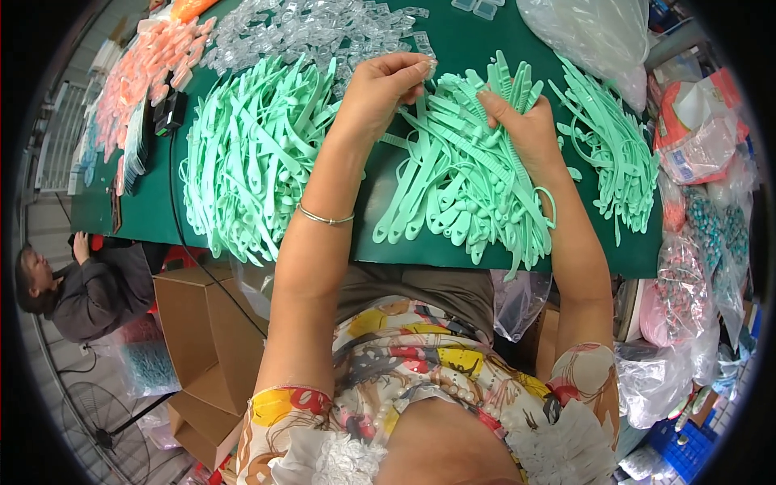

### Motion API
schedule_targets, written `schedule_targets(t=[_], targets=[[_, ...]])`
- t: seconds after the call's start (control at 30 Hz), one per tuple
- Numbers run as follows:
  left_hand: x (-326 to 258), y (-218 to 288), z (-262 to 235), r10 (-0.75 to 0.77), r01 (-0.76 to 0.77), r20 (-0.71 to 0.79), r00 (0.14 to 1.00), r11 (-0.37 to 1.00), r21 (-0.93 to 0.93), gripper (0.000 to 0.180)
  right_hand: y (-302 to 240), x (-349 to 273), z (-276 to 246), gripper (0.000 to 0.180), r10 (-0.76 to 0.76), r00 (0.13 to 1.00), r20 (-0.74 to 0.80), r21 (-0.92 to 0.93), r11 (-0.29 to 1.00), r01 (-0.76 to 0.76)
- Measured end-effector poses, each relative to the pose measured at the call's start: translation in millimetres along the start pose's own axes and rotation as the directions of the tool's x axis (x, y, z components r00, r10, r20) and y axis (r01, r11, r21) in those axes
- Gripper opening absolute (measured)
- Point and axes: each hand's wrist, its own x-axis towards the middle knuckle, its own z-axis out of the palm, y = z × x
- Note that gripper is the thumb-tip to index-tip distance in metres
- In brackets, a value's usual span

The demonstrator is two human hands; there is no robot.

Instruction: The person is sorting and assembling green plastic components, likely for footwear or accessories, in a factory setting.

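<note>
- The scene is lit brightly and evenly from above; only soft shadows are cast under the left hand point(386, 87) and right hand point(521, 129).
- Straight edges are bent near the dark circular rim.
- Glare is seen on the clear plastic bags point(598, 36) beyond the right hand.

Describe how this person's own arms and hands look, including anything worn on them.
Both forearms are bare from shoulder to fingertip, with no gloves on the left hand or the right hand. A thin silver bangle circles the left wrist; the right wrist carries nothing. Short ruffled sleeves of a floral top in cream, yellow, red and grey cover only the shoulders.
</note>
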Motion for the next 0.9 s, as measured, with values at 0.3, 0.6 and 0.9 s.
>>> schedule_targets(t=[0.3,0.6,0.9], targets=[[-6.8,10.4,7.0,-0.095,0.094,0.045,0.994,0.995,0.038,0.021,-0.4,0.1,-1.0,0.026,-0.043,0.999,0.033,-0.047,0.998,0.045],[0.6,-9.9,-19.4,0.480,-0.126,0.067,0.875,0.093,0.988,0.014,-3.8,-1.9,1.9,0.031,-0.025,0.999,0.035,-0.071,0.997,0.027],[-4.0,-6.0,-20.9,0.428,-0.094,0.072,0.901,0.030,0.995,0.026,-4.9,-2.0,2.2,0.031,-0.006,0.999,0.031,-0.082,0.997,0.008]])
